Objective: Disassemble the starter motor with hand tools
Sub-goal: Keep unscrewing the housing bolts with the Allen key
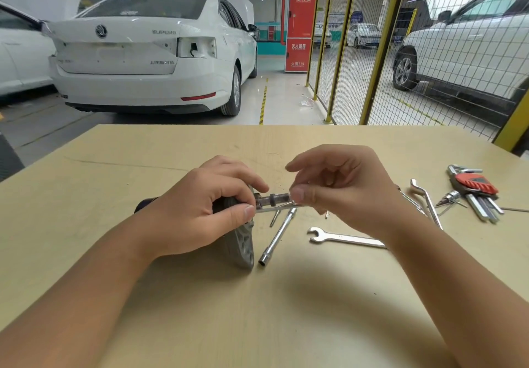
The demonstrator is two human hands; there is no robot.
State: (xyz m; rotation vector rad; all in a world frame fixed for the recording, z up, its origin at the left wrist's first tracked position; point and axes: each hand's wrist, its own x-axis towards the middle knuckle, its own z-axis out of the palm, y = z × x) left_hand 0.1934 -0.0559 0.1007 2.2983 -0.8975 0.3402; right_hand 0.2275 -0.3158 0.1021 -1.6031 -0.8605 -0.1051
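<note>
The starter motor (pixel 237 233) lies on the table (pixel 114 167) just in front of the person, its grey cast end housing facing right, and the left hand (pixel 194 210) is clamped over the body, fingers curled round it and thumb pressed along the near side. That grip looks meant to stop the motor rolling while a fastener is turned. From the housing a socket on a thin driver (pixel 276 199) sticks out level to the right, and the right hand (pixel 337 193) pinches its far end between thumb and bent fingers (the index finger is lifted clear, pointing left). Such a light fingertip hold suggests spinning out an already loosened bolt, not breaking it free.

Both forearms come in low from the near edge, wrists raised off the wood.

Within reach lie 1 tubular socket wrench (pixel 277 237), 1 open-end spanner (pixel 343 237) and a hex key set (pixel 475 190), well to the right.
</note>
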